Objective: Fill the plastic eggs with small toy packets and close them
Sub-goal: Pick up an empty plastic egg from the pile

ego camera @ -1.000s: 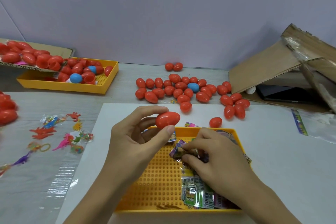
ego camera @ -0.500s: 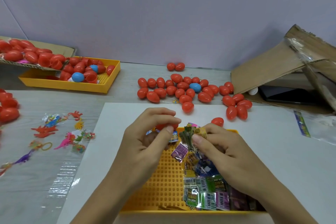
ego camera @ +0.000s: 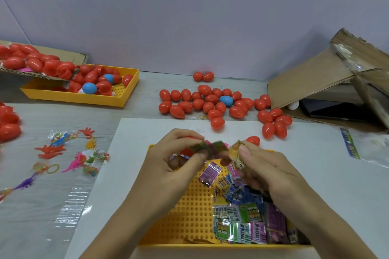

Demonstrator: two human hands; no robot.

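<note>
My left hand [ego camera: 166,162] grips a red plastic egg [ego camera: 187,151], mostly hidden under its fingers, and its thumb and forefinger also pinch one end of a blurred strip of small toy packets [ego camera: 214,147]. My right hand [ego camera: 267,168] pinches the strip's other, yellow end. Both hands hover over the far end of a yellow studded tray [ego camera: 189,212]. A purple packet [ego camera: 209,174] dangles below the strip. A heap of loose packets [ego camera: 246,218] lies in the tray's right half.
A cluster of red eggs with one blue egg [ego camera: 210,101] lies beyond the tray, and a lone red egg [ego camera: 253,140] sits at its far edge. A second yellow tray of egg halves [ego camera: 80,99] stands far left. Loose rubber toys [ego camera: 63,153] lie left; a cardboard box [ego camera: 315,75] stands right.
My right hand lifted a strip of packets out of the tray up to the egg. My left hand closed round the egg and now also pinches the strip, stretched between both hands.
</note>
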